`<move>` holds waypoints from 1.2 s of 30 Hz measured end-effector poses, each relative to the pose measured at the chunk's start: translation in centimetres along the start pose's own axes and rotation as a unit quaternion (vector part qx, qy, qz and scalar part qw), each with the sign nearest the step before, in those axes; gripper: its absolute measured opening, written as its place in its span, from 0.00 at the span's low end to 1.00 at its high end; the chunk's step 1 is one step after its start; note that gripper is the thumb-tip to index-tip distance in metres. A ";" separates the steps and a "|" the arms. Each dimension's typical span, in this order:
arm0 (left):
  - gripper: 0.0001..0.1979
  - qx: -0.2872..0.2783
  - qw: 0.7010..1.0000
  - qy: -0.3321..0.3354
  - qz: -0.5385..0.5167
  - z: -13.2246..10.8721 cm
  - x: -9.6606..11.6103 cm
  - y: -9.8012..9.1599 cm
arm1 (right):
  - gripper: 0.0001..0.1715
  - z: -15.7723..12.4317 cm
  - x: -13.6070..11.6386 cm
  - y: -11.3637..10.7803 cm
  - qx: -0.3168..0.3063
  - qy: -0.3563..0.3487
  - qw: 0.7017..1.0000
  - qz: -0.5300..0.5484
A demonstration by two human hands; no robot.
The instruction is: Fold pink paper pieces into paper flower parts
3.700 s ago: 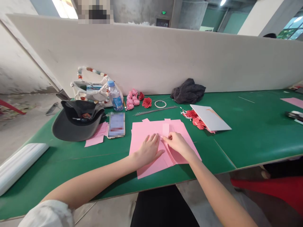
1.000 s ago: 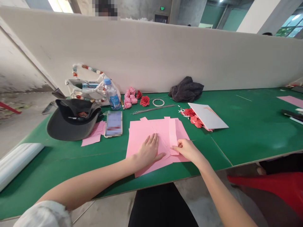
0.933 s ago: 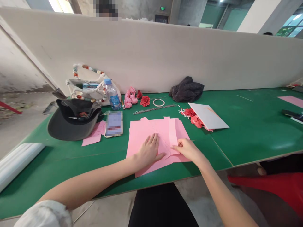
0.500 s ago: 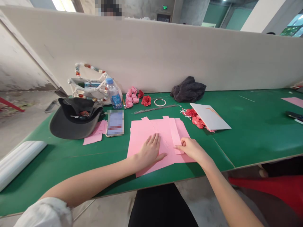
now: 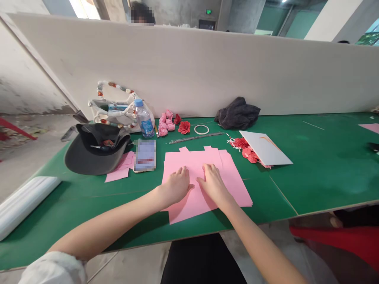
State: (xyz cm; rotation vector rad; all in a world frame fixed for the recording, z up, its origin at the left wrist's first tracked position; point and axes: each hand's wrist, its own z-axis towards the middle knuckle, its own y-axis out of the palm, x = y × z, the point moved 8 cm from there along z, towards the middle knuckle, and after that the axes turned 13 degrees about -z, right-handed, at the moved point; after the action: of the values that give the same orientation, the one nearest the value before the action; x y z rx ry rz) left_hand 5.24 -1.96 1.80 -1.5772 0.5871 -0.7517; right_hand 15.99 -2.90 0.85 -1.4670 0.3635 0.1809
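Note:
Pink paper sheets (image 5: 186, 205) lie overlapped in front of me, with narrow pink tabs sticking out at their far edge. My left hand (image 5: 177, 186) is over the left part of the sheets, fingers forward and loosely bent, thumb apart and pointing right. Close to its right, my right hand (image 5: 215, 184) rests over the middle of the paper, fingertips bent down to it and thumb apart to the left. I make out nothing held in either hand. Whatever is under the palms and fingertips is hidden.
Left stand a phone (image 5: 145, 155), a dark cap (image 5: 89, 156), a water bottle (image 5: 145, 120) and a beaded bag (image 5: 99, 112). Behind lie paper roses (image 5: 184, 127), a tape ring (image 5: 201, 126) and wires (image 5: 195, 137). Right are a white card (image 5: 266, 148) and dark cloth (image 5: 238, 113).
My right hand has moved left from the pink strip at the right, which it was pinching, to the middle of the sheets. My left hand has shifted slightly left, its fingers more bent.

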 end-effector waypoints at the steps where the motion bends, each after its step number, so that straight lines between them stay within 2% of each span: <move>1: 0.25 0.000 1.000 -0.001 0.007 -0.1 0.1 0.0 | 0.15 0.3 0.2 0.1 0.000 0.008 1.000 0.011; 6: 0.28 -0.009 1.000 -0.007 0.027 -0.1 0.4 -0.1 | 0.23 1.5 1.6 0.8 -0.035 0.057 0.994 0.081; 11: 0.26 -0.039 0.999 -0.011 0.022 0.0 0.5 -0.8 | 0.29 1.9 2.0 1.1 -0.074 0.067 0.982 0.158; 14: 0.25 -0.044 0.999 -0.011 0.022 0.0 0.6 -1.2 | 0.26 1.8 2.0 0.8 -0.073 0.063 0.983 0.153; 20: 0.23 -0.033 0.999 -0.005 0.021 0.1 0.4 -1.3 | 0.19 2.1 2.6 0.0 -0.026 0.025 0.990 0.138; 25: 0.23 -0.020 1.000 0.001 0.019 0.1 0.4 -1.4 | 0.19 2.5 5.5 -1.9 0.028 0.039 0.990 0.133; 31: 0.26 -0.034 0.999 -0.009 0.004 0.0 0.1 -1.0 | 0.20 2.1 9.3 -2.3 0.005 0.089 0.991 0.096; 36: 0.28 -0.012 1.000 0.007 0.008 0.1 0.1 -0.7 | 0.16 1.7 9.5 -1.8 -0.003 0.090 0.995 0.037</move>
State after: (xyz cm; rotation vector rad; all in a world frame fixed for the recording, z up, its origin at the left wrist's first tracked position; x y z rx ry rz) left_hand 5.35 -1.94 2.50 -1.5885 0.6196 -0.7461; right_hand 25.67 -2.37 -0.67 -1.4806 0.5645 0.1082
